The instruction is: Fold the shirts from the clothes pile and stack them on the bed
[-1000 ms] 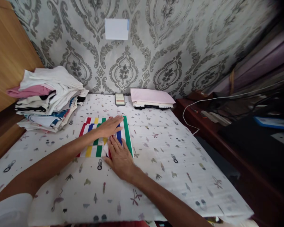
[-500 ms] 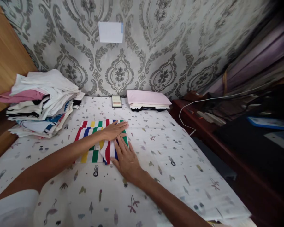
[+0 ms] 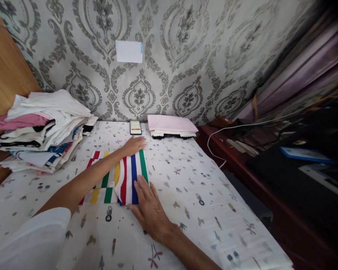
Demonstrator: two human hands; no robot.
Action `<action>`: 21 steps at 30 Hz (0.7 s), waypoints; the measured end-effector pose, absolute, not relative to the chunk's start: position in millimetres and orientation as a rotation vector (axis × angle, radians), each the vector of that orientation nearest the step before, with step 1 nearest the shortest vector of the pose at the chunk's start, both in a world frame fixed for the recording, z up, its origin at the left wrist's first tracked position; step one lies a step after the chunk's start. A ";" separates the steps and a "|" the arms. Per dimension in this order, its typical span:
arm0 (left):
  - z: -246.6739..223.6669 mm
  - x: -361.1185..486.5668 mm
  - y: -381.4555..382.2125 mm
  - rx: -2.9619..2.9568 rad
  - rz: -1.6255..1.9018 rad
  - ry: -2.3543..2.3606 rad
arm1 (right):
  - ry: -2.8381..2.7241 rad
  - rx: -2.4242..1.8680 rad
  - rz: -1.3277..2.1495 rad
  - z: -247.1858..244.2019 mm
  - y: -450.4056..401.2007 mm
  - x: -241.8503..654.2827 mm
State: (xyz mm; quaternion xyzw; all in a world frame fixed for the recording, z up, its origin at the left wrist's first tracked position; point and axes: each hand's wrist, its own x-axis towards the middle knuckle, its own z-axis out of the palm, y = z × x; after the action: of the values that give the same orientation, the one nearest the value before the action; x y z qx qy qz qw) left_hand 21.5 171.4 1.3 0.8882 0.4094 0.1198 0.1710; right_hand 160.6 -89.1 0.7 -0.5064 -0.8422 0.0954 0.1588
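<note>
A folded garment with red, yellow, green, blue and white stripes [image 3: 125,176] lies flat on the patterned white sheet [image 3: 186,225]. At its far right corner rests my left hand [image 3: 133,146], fingers stretched out to the right and palm down; the left forearm crosses over the garment. My right hand [image 3: 149,208] lies at the near right edge, fingers spread, the fingertips touching the blue and green stripes. Neither hand grips anything. A small pale tag shows near the garment's middle.
A tall pile of clothes [image 3: 45,131] stands at the left by a wooden board [image 3: 11,56]. Against the wall lie a small dark-edged case [image 3: 135,127] and a folded pink and white stack [image 3: 171,125]. A white cable [image 3: 242,126] crosses the dark red desk [image 3: 239,157] at right.
My left hand has slid away to the garment's far edge, and my right hand has moved nearer the front edge. The hands are now apart. The view has shifted slightly.
</note>
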 end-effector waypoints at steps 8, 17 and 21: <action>26.4 5.2 187.5 2.363 0.105 0.889 | -1.955 -1.843 0.203 9.1 -91.8 177.3; 51.4 4.6 185.7 2.273 -0.011 0.894 | -1.713 -1.670 0.661 22.8 -82.3 173.8; 66.7 14.3 182.2 2.282 0.056 0.861 | -1.394 -1.568 0.921 30.0 -81.9 182.9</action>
State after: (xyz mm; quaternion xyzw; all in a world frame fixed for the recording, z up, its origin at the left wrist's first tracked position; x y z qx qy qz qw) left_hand 14.3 182.2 66.7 0.8784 0.3312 0.0216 0.3439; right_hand 182.9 -81.9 30.0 -0.6233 -0.5541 0.3663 0.4126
